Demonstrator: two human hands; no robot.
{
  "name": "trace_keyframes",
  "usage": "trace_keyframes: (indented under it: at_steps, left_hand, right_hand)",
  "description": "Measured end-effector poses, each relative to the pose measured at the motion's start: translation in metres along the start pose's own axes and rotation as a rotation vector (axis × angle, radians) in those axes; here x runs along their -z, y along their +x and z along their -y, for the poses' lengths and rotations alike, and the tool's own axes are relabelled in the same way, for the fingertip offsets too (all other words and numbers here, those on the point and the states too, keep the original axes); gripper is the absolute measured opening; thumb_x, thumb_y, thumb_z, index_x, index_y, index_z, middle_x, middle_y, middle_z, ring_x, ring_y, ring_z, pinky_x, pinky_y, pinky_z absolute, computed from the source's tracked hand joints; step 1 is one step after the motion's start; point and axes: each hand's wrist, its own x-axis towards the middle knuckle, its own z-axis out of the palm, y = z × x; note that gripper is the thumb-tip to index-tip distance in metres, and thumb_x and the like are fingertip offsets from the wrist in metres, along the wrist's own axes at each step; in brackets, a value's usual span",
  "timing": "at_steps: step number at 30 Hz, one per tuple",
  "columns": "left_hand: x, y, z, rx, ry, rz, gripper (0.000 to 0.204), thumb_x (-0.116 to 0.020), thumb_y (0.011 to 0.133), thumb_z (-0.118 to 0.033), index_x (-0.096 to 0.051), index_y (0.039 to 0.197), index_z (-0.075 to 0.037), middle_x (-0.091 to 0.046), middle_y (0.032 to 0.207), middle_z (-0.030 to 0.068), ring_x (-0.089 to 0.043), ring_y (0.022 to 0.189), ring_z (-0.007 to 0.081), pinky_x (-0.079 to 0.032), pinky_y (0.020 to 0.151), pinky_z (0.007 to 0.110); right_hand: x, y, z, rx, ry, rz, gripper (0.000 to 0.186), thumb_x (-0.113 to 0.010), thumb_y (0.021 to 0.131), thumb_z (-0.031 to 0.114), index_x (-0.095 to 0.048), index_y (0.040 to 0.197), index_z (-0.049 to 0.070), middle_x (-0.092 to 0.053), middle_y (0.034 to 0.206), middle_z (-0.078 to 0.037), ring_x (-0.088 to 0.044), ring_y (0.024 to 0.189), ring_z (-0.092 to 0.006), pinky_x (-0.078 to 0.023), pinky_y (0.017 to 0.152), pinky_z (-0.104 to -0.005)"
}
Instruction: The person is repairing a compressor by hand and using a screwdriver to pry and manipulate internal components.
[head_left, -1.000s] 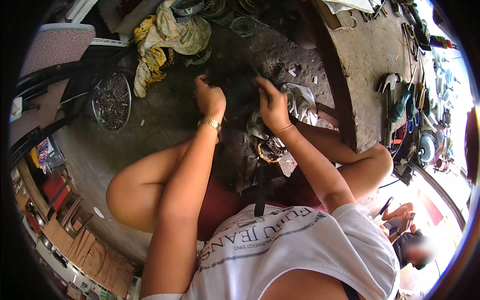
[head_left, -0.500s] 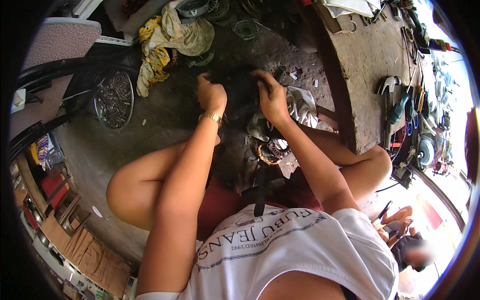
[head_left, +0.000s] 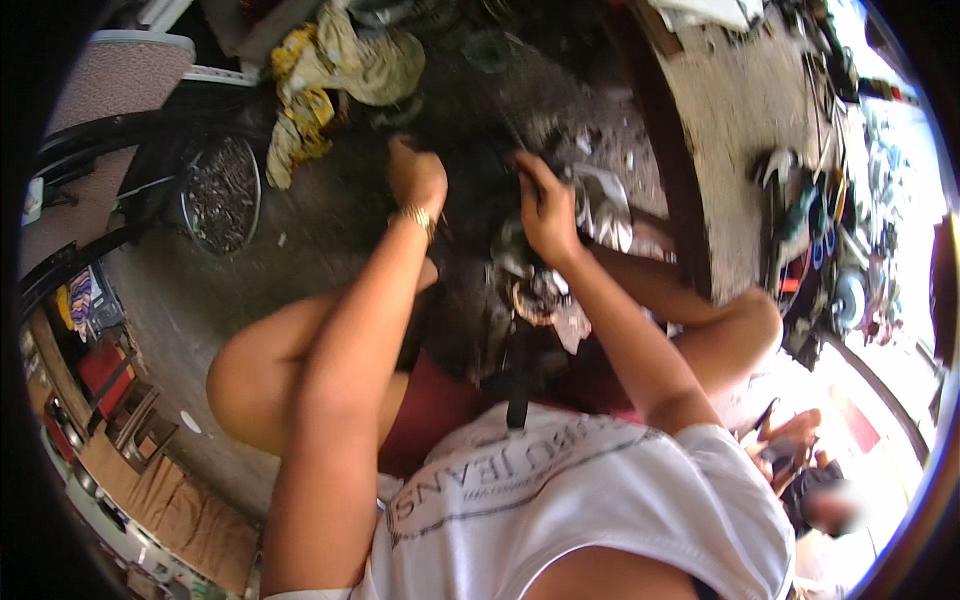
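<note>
Both my left hand (head_left: 420, 182) and my right hand (head_left: 545, 210) are closed at the edges of a dark, blurred object (head_left: 470, 170) low over the floor, between my crossed legs; its shape is hard to make out. A thin rod (head_left: 515, 130) sticks up just above my right fingers; whether they hold it is unclear. Beside my right hand lies a pale crumpled cloth (head_left: 600, 205). Below that sits a ring-shaped part with copper-coloured winding (head_left: 535, 305). A yellow-stained rag (head_left: 385, 65) lies beyond my left hand.
A metal bowl of small metal pieces (head_left: 220, 195) is at my left, beside black curved tubing (head_left: 90, 140). A worn wooden bench (head_left: 720, 130) along my right carries a hammer (head_left: 775, 165) and other hand tools. Another person (head_left: 800, 460) sits at the lower right.
The view has shifted slightly and is more blurred. My right hand has dipped a little since half a second ago, and a thin rod now shows above it. Both hands stay closed.
</note>
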Motion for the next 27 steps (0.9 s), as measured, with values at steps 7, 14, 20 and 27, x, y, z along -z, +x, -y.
trace_keyframes:
  at_steps: [7, 14, 20, 27]
  left_hand:
    - [0.007, -0.004, 0.000, 0.037, -0.021, -0.031, 0.041, -0.044, 0.076, 0.002, -0.051, 0.116, -0.003, -0.062, 0.111, 0.0202, -0.058, 0.106, 0.0365, -0.045, 0.090, 0.042]
    - [0.003, 0.015, -0.006, -0.004, -0.031, 0.009, 0.038, -0.045, 0.080, 0.000, -0.049, 0.118, -0.004, -0.060, 0.114, 0.0201, -0.058, 0.106, 0.0366, -0.045, 0.090, 0.044]
    - [0.004, -0.002, 0.003, 0.069, -0.014, 0.003, 0.039, -0.044, 0.081, 0.000, -0.048, 0.119, -0.007, -0.060, 0.115, 0.0197, -0.058, 0.106, 0.0366, -0.045, 0.090, 0.045]
    - [-0.002, 0.010, -0.008, -0.081, 0.008, -0.027, 0.037, -0.042, 0.079, -0.001, -0.050, 0.115, 0.000, -0.061, 0.108, 0.0245, -0.057, 0.104, 0.0410, -0.043, 0.091, 0.044]
  right_hand:
    - [0.093, -0.082, 0.051, -0.069, -0.146, 0.125, 0.033, -0.051, 0.082, -0.010, -0.061, 0.111, 0.002, -0.067, 0.097, -0.019, -0.068, 0.087, -0.0300, -0.051, 0.076, -0.0320]
    - [-0.003, 0.027, 0.022, -0.203, -0.046, 0.109, 0.026, -0.050, 0.089, -0.003, -0.059, 0.113, 0.000, -0.067, 0.095, -0.020, -0.067, 0.092, -0.0234, -0.050, 0.077, -0.0329]
    - [0.085, -0.074, 0.060, -0.152, -0.151, 0.170, 0.034, -0.051, 0.080, -0.013, -0.063, 0.108, 0.003, -0.067, 0.095, -0.022, -0.068, 0.091, -0.0320, -0.051, 0.079, -0.0334]
    - [0.004, 0.019, -0.009, 0.025, 0.047, -0.090, 0.025, -0.051, 0.089, -0.003, -0.062, 0.111, 0.005, -0.065, 0.096, -0.021, -0.068, 0.084, -0.0311, -0.052, 0.070, -0.0330]
